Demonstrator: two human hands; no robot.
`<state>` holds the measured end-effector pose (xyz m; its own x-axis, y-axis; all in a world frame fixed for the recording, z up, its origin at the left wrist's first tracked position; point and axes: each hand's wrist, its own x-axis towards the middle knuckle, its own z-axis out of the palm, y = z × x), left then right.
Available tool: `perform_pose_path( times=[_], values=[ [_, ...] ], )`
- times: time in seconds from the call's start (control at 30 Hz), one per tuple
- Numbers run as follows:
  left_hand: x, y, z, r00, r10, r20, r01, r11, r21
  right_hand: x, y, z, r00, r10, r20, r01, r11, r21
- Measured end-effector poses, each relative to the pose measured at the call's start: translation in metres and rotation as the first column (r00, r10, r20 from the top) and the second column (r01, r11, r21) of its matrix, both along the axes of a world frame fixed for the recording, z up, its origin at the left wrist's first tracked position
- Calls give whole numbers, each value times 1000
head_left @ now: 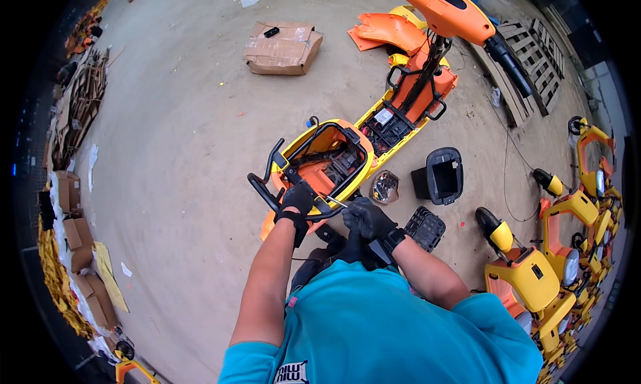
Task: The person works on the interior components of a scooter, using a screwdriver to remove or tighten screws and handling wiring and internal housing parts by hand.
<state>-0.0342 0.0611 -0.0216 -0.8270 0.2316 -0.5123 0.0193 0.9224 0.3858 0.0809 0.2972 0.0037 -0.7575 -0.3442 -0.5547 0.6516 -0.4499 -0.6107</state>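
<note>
A yellow and orange electric scooter (368,142) stands in front of me, its seat off and its inner compartment (327,167) exposed. My left hand (298,197), in a black glove, is closed at the compartment's rear edge, beside the black tubular rear rack (266,177); what its fingers hold is hidden. To its right, my gloved right hand (367,218) grips a thin silver metal rod-like tool (336,201). The rod points left toward the scooter's rear edge. Its handle is covered by my fingers, so its exact kind does not show.
Right of the scooter are a bag of small parts (385,186), a black bin (443,177) and a black plastic tray (425,228). A cardboard box (284,48) lies ahead. Wooden pallets (531,60) and several yellow scooters (527,277) line the right; flattened cardboard (79,107) lies left.
</note>
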Motion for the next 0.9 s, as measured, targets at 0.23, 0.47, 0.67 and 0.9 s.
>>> perform_pose_path(
  times=[0.23,0.47,0.67,0.9],
  values=[
    [-14,-9,-10,972,-236,-6,235,965,115,44,-32,11,870,255,-422,-192,964,185],
    [-17,-11,-17,976,-209,69,198,971,135,48,-64,9,971,224,86,-215,972,-97],
    [-22,-13,-25,965,-237,113,223,967,123,53,-66,3,966,255,-47,-254,967,34],
    [-22,-14,-30,972,-158,172,155,988,29,51,-68,-3,964,260,-49,-257,965,61]
  ],
)
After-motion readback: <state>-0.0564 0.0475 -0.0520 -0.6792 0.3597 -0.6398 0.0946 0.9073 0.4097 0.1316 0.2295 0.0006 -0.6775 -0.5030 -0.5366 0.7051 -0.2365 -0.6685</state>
